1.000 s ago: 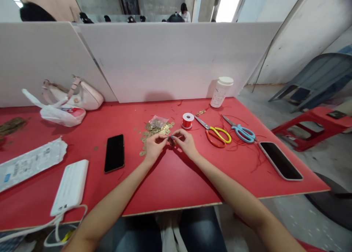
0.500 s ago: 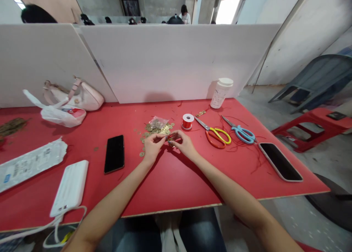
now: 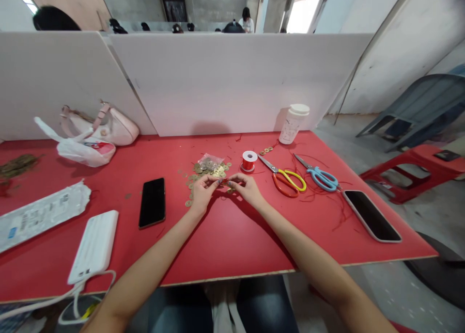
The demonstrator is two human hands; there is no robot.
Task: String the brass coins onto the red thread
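Note:
At the middle of the table, my left hand [image 3: 204,192] pinches a red cord [image 3: 225,182] between thumb and fingertips. From the other side, my right hand [image 3: 249,190] pinches the same cord, with a small gap between the two hands. Brass-coloured coins [image 3: 231,190] show just below the cord; whether they hang from it I cannot tell. Behind my left hand lies a heap of holed coins [image 3: 209,165], with a clear pinkish plastic bag [image 3: 214,158] on it. A spool of red cord [image 3: 249,162] stands just beyond my right hand.
Right of my hands lie yellow-and-orange scissors [image 3: 286,182], blue scissors [image 3: 321,178], loose red cords and a phone [image 3: 371,215]. A white cup [image 3: 293,124] stands at the back. Leftward are a black phone [image 3: 152,203], a power bank [image 3: 93,245] and a handbag [image 3: 121,127].
My hands have drawn slightly apart, and more of the red cord shows between the fingertips. My right fingers are less curled. The view has shifted slightly.

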